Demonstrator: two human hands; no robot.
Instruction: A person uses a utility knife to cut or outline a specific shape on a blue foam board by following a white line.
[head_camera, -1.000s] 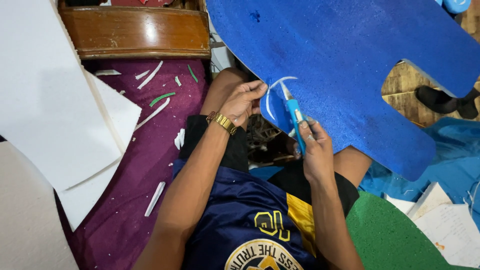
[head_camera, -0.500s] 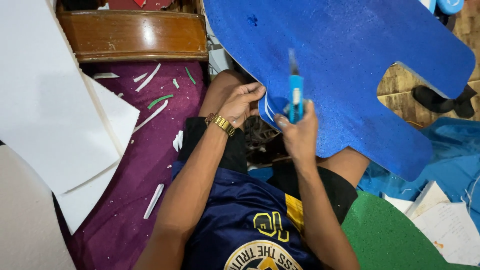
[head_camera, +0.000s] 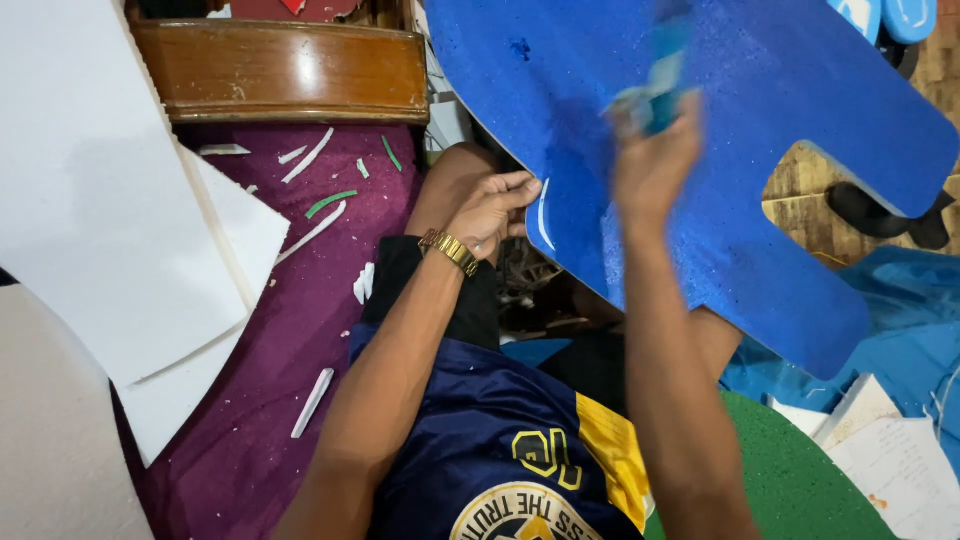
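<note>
Purple carpet (head_camera: 300, 330) littered with thin white and green foam offcuts (head_camera: 318, 232) spreads under a seated person in a navy and yellow jersey (head_camera: 500, 440), with large white foam sheets (head_camera: 110, 200) overlapping at the left and a glossy brown wooden edge (head_camera: 280, 70) above them. Across the person's lap and reaching well to the right lies a large blue glittery foam board cut into a blocky shape (head_camera: 760, 150), with a notch open on its right side. The left hand (head_camera: 490, 210), a gold wristwatch (head_camera: 450, 250) on its wrist, rests at the board's lower left edge, fingers curled together and pressing on the rim beside a short white curved cut line (head_camera: 543, 215). The right hand (head_camera: 655, 160) is raised over the middle of the board, blurred, its fingers closed around a blue and teal utility knife (head_camera: 660, 70) that points upward; the blade cannot be made out. A green foam piece (head_camera: 790, 470) and white papers (head_camera: 890, 440) lie at the lower right, next to crumpled blue fabric (head_camera: 900, 340).
</note>
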